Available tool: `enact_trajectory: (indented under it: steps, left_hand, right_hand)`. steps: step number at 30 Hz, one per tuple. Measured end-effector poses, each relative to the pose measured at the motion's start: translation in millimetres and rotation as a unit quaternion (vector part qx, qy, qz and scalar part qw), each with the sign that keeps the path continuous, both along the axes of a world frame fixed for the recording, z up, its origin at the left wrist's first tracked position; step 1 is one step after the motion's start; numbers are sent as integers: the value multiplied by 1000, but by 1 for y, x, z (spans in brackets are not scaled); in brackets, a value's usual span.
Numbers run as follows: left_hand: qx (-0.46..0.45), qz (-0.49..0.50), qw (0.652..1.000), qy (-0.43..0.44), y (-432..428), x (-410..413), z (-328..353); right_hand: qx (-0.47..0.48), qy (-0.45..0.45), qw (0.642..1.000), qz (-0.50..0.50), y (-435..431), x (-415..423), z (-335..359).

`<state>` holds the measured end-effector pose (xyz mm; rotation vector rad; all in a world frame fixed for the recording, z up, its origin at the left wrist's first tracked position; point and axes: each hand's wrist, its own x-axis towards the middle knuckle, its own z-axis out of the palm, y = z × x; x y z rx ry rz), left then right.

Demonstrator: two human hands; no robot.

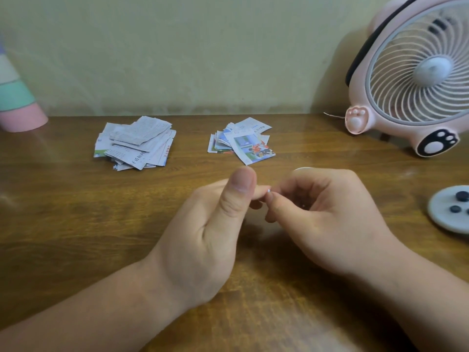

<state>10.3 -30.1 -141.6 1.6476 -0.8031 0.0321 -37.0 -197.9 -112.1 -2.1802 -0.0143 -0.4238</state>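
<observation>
Brown wood-grain counter (76, 224) fills the lower view and runs back to a pale wall (177, 47). A pink fan (416, 72) with paw-shaped feet stands at far right against the wall, its round grille facing left and forward. A thin cord (334, 115) lies on the counter by its left foot. Both forearms enter from the bottom edge and meet mid-counter. Left hand (213, 229): thumb raised upright, fingers curled in toward the right hand. I cannot tell whether they grip anything. Right hand (327, 219): back toward the camera, fingertips pressed together, pinching a white bit (269, 190). A striped cone (15, 97), banded white, green and pink, stands at far left by the wall, partly cut off by the frame. A loose pile of printed text scraps (134, 142) lies left of centre, well beyond the hands. A smaller pile of picture scraps (243, 143) lies right of it, the two piles apart. Nothing lies between the hands and either pile. A grey disc (442, 219) with dark buttons (462, 196) on top sits at the right edge, near the right hand but not touching it. The white bit is tiny and sits just where the fingertips of both hands meet, above the counter and mostly hidden by the fingers. A thin white edge (303, 169) shows above the right knuckles, but I cannot tell what it is.
</observation>
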Motion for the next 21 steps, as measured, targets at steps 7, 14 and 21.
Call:
enact_trajectory:
  steps: [7, 14, 21]
  left_hand:
    - [-29, -10, 1000, 0, -2, 1, 1]
    - [-22, -2, 1000, -16, -1, 1, 3]
    - [6, -35, 997, -69, -1, 1, 7]
  right_hand:
    - [66, 40, 997, 28, -1, 3, -3]
    - [122, 71, 989, 45, -1, 2, 0]
    - [119, 78, 989, 36, 1, 1, 3]
